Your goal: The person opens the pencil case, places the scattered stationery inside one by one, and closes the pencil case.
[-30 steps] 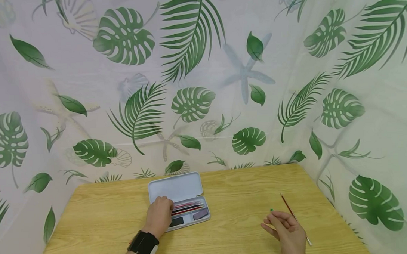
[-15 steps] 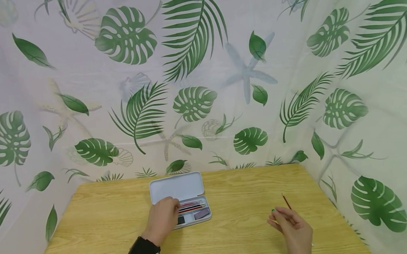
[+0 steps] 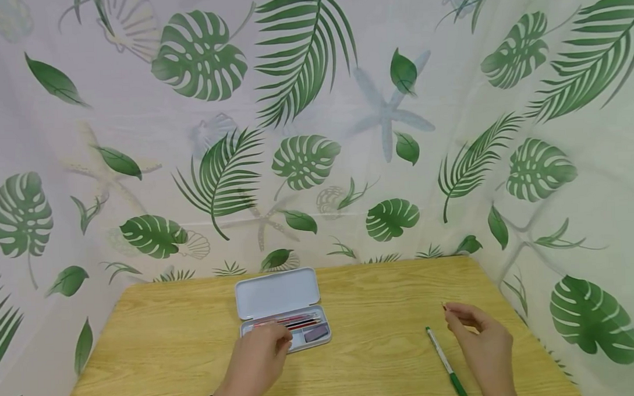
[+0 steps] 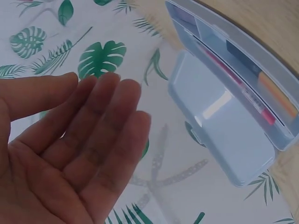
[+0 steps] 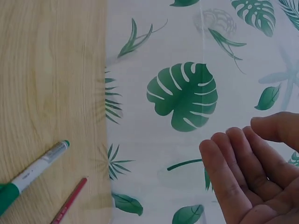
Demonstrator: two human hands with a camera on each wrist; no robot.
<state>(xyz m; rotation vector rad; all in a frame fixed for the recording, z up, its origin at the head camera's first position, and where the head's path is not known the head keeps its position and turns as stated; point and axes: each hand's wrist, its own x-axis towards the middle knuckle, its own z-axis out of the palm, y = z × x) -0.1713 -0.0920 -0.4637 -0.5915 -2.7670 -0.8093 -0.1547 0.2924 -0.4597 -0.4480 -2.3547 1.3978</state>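
My left hand hovers over the near left part of an open light-blue pencil case; its relaxed fingers hold nothing in the left wrist view. Inside the case lie several pencils and pens, a purple eraser, a dark block and an orange-yellow item. On the right side of the table, my right hand is raised with fingers loosely bent and nothing between them. A green-and-white marker lies beside it. A red pencil lies there too, mostly hidden by this hand in the head view.
The wood-grain table meets a white leaf-patterned cloth at its back and sides. The case's lid leans back toward that cloth. Bare wood lies between the case and the marker.
My right hand has drawn away from the green marker to the right, uncovering it and covering most of the red pencil. My left hand has shifted right and nearer along the case.
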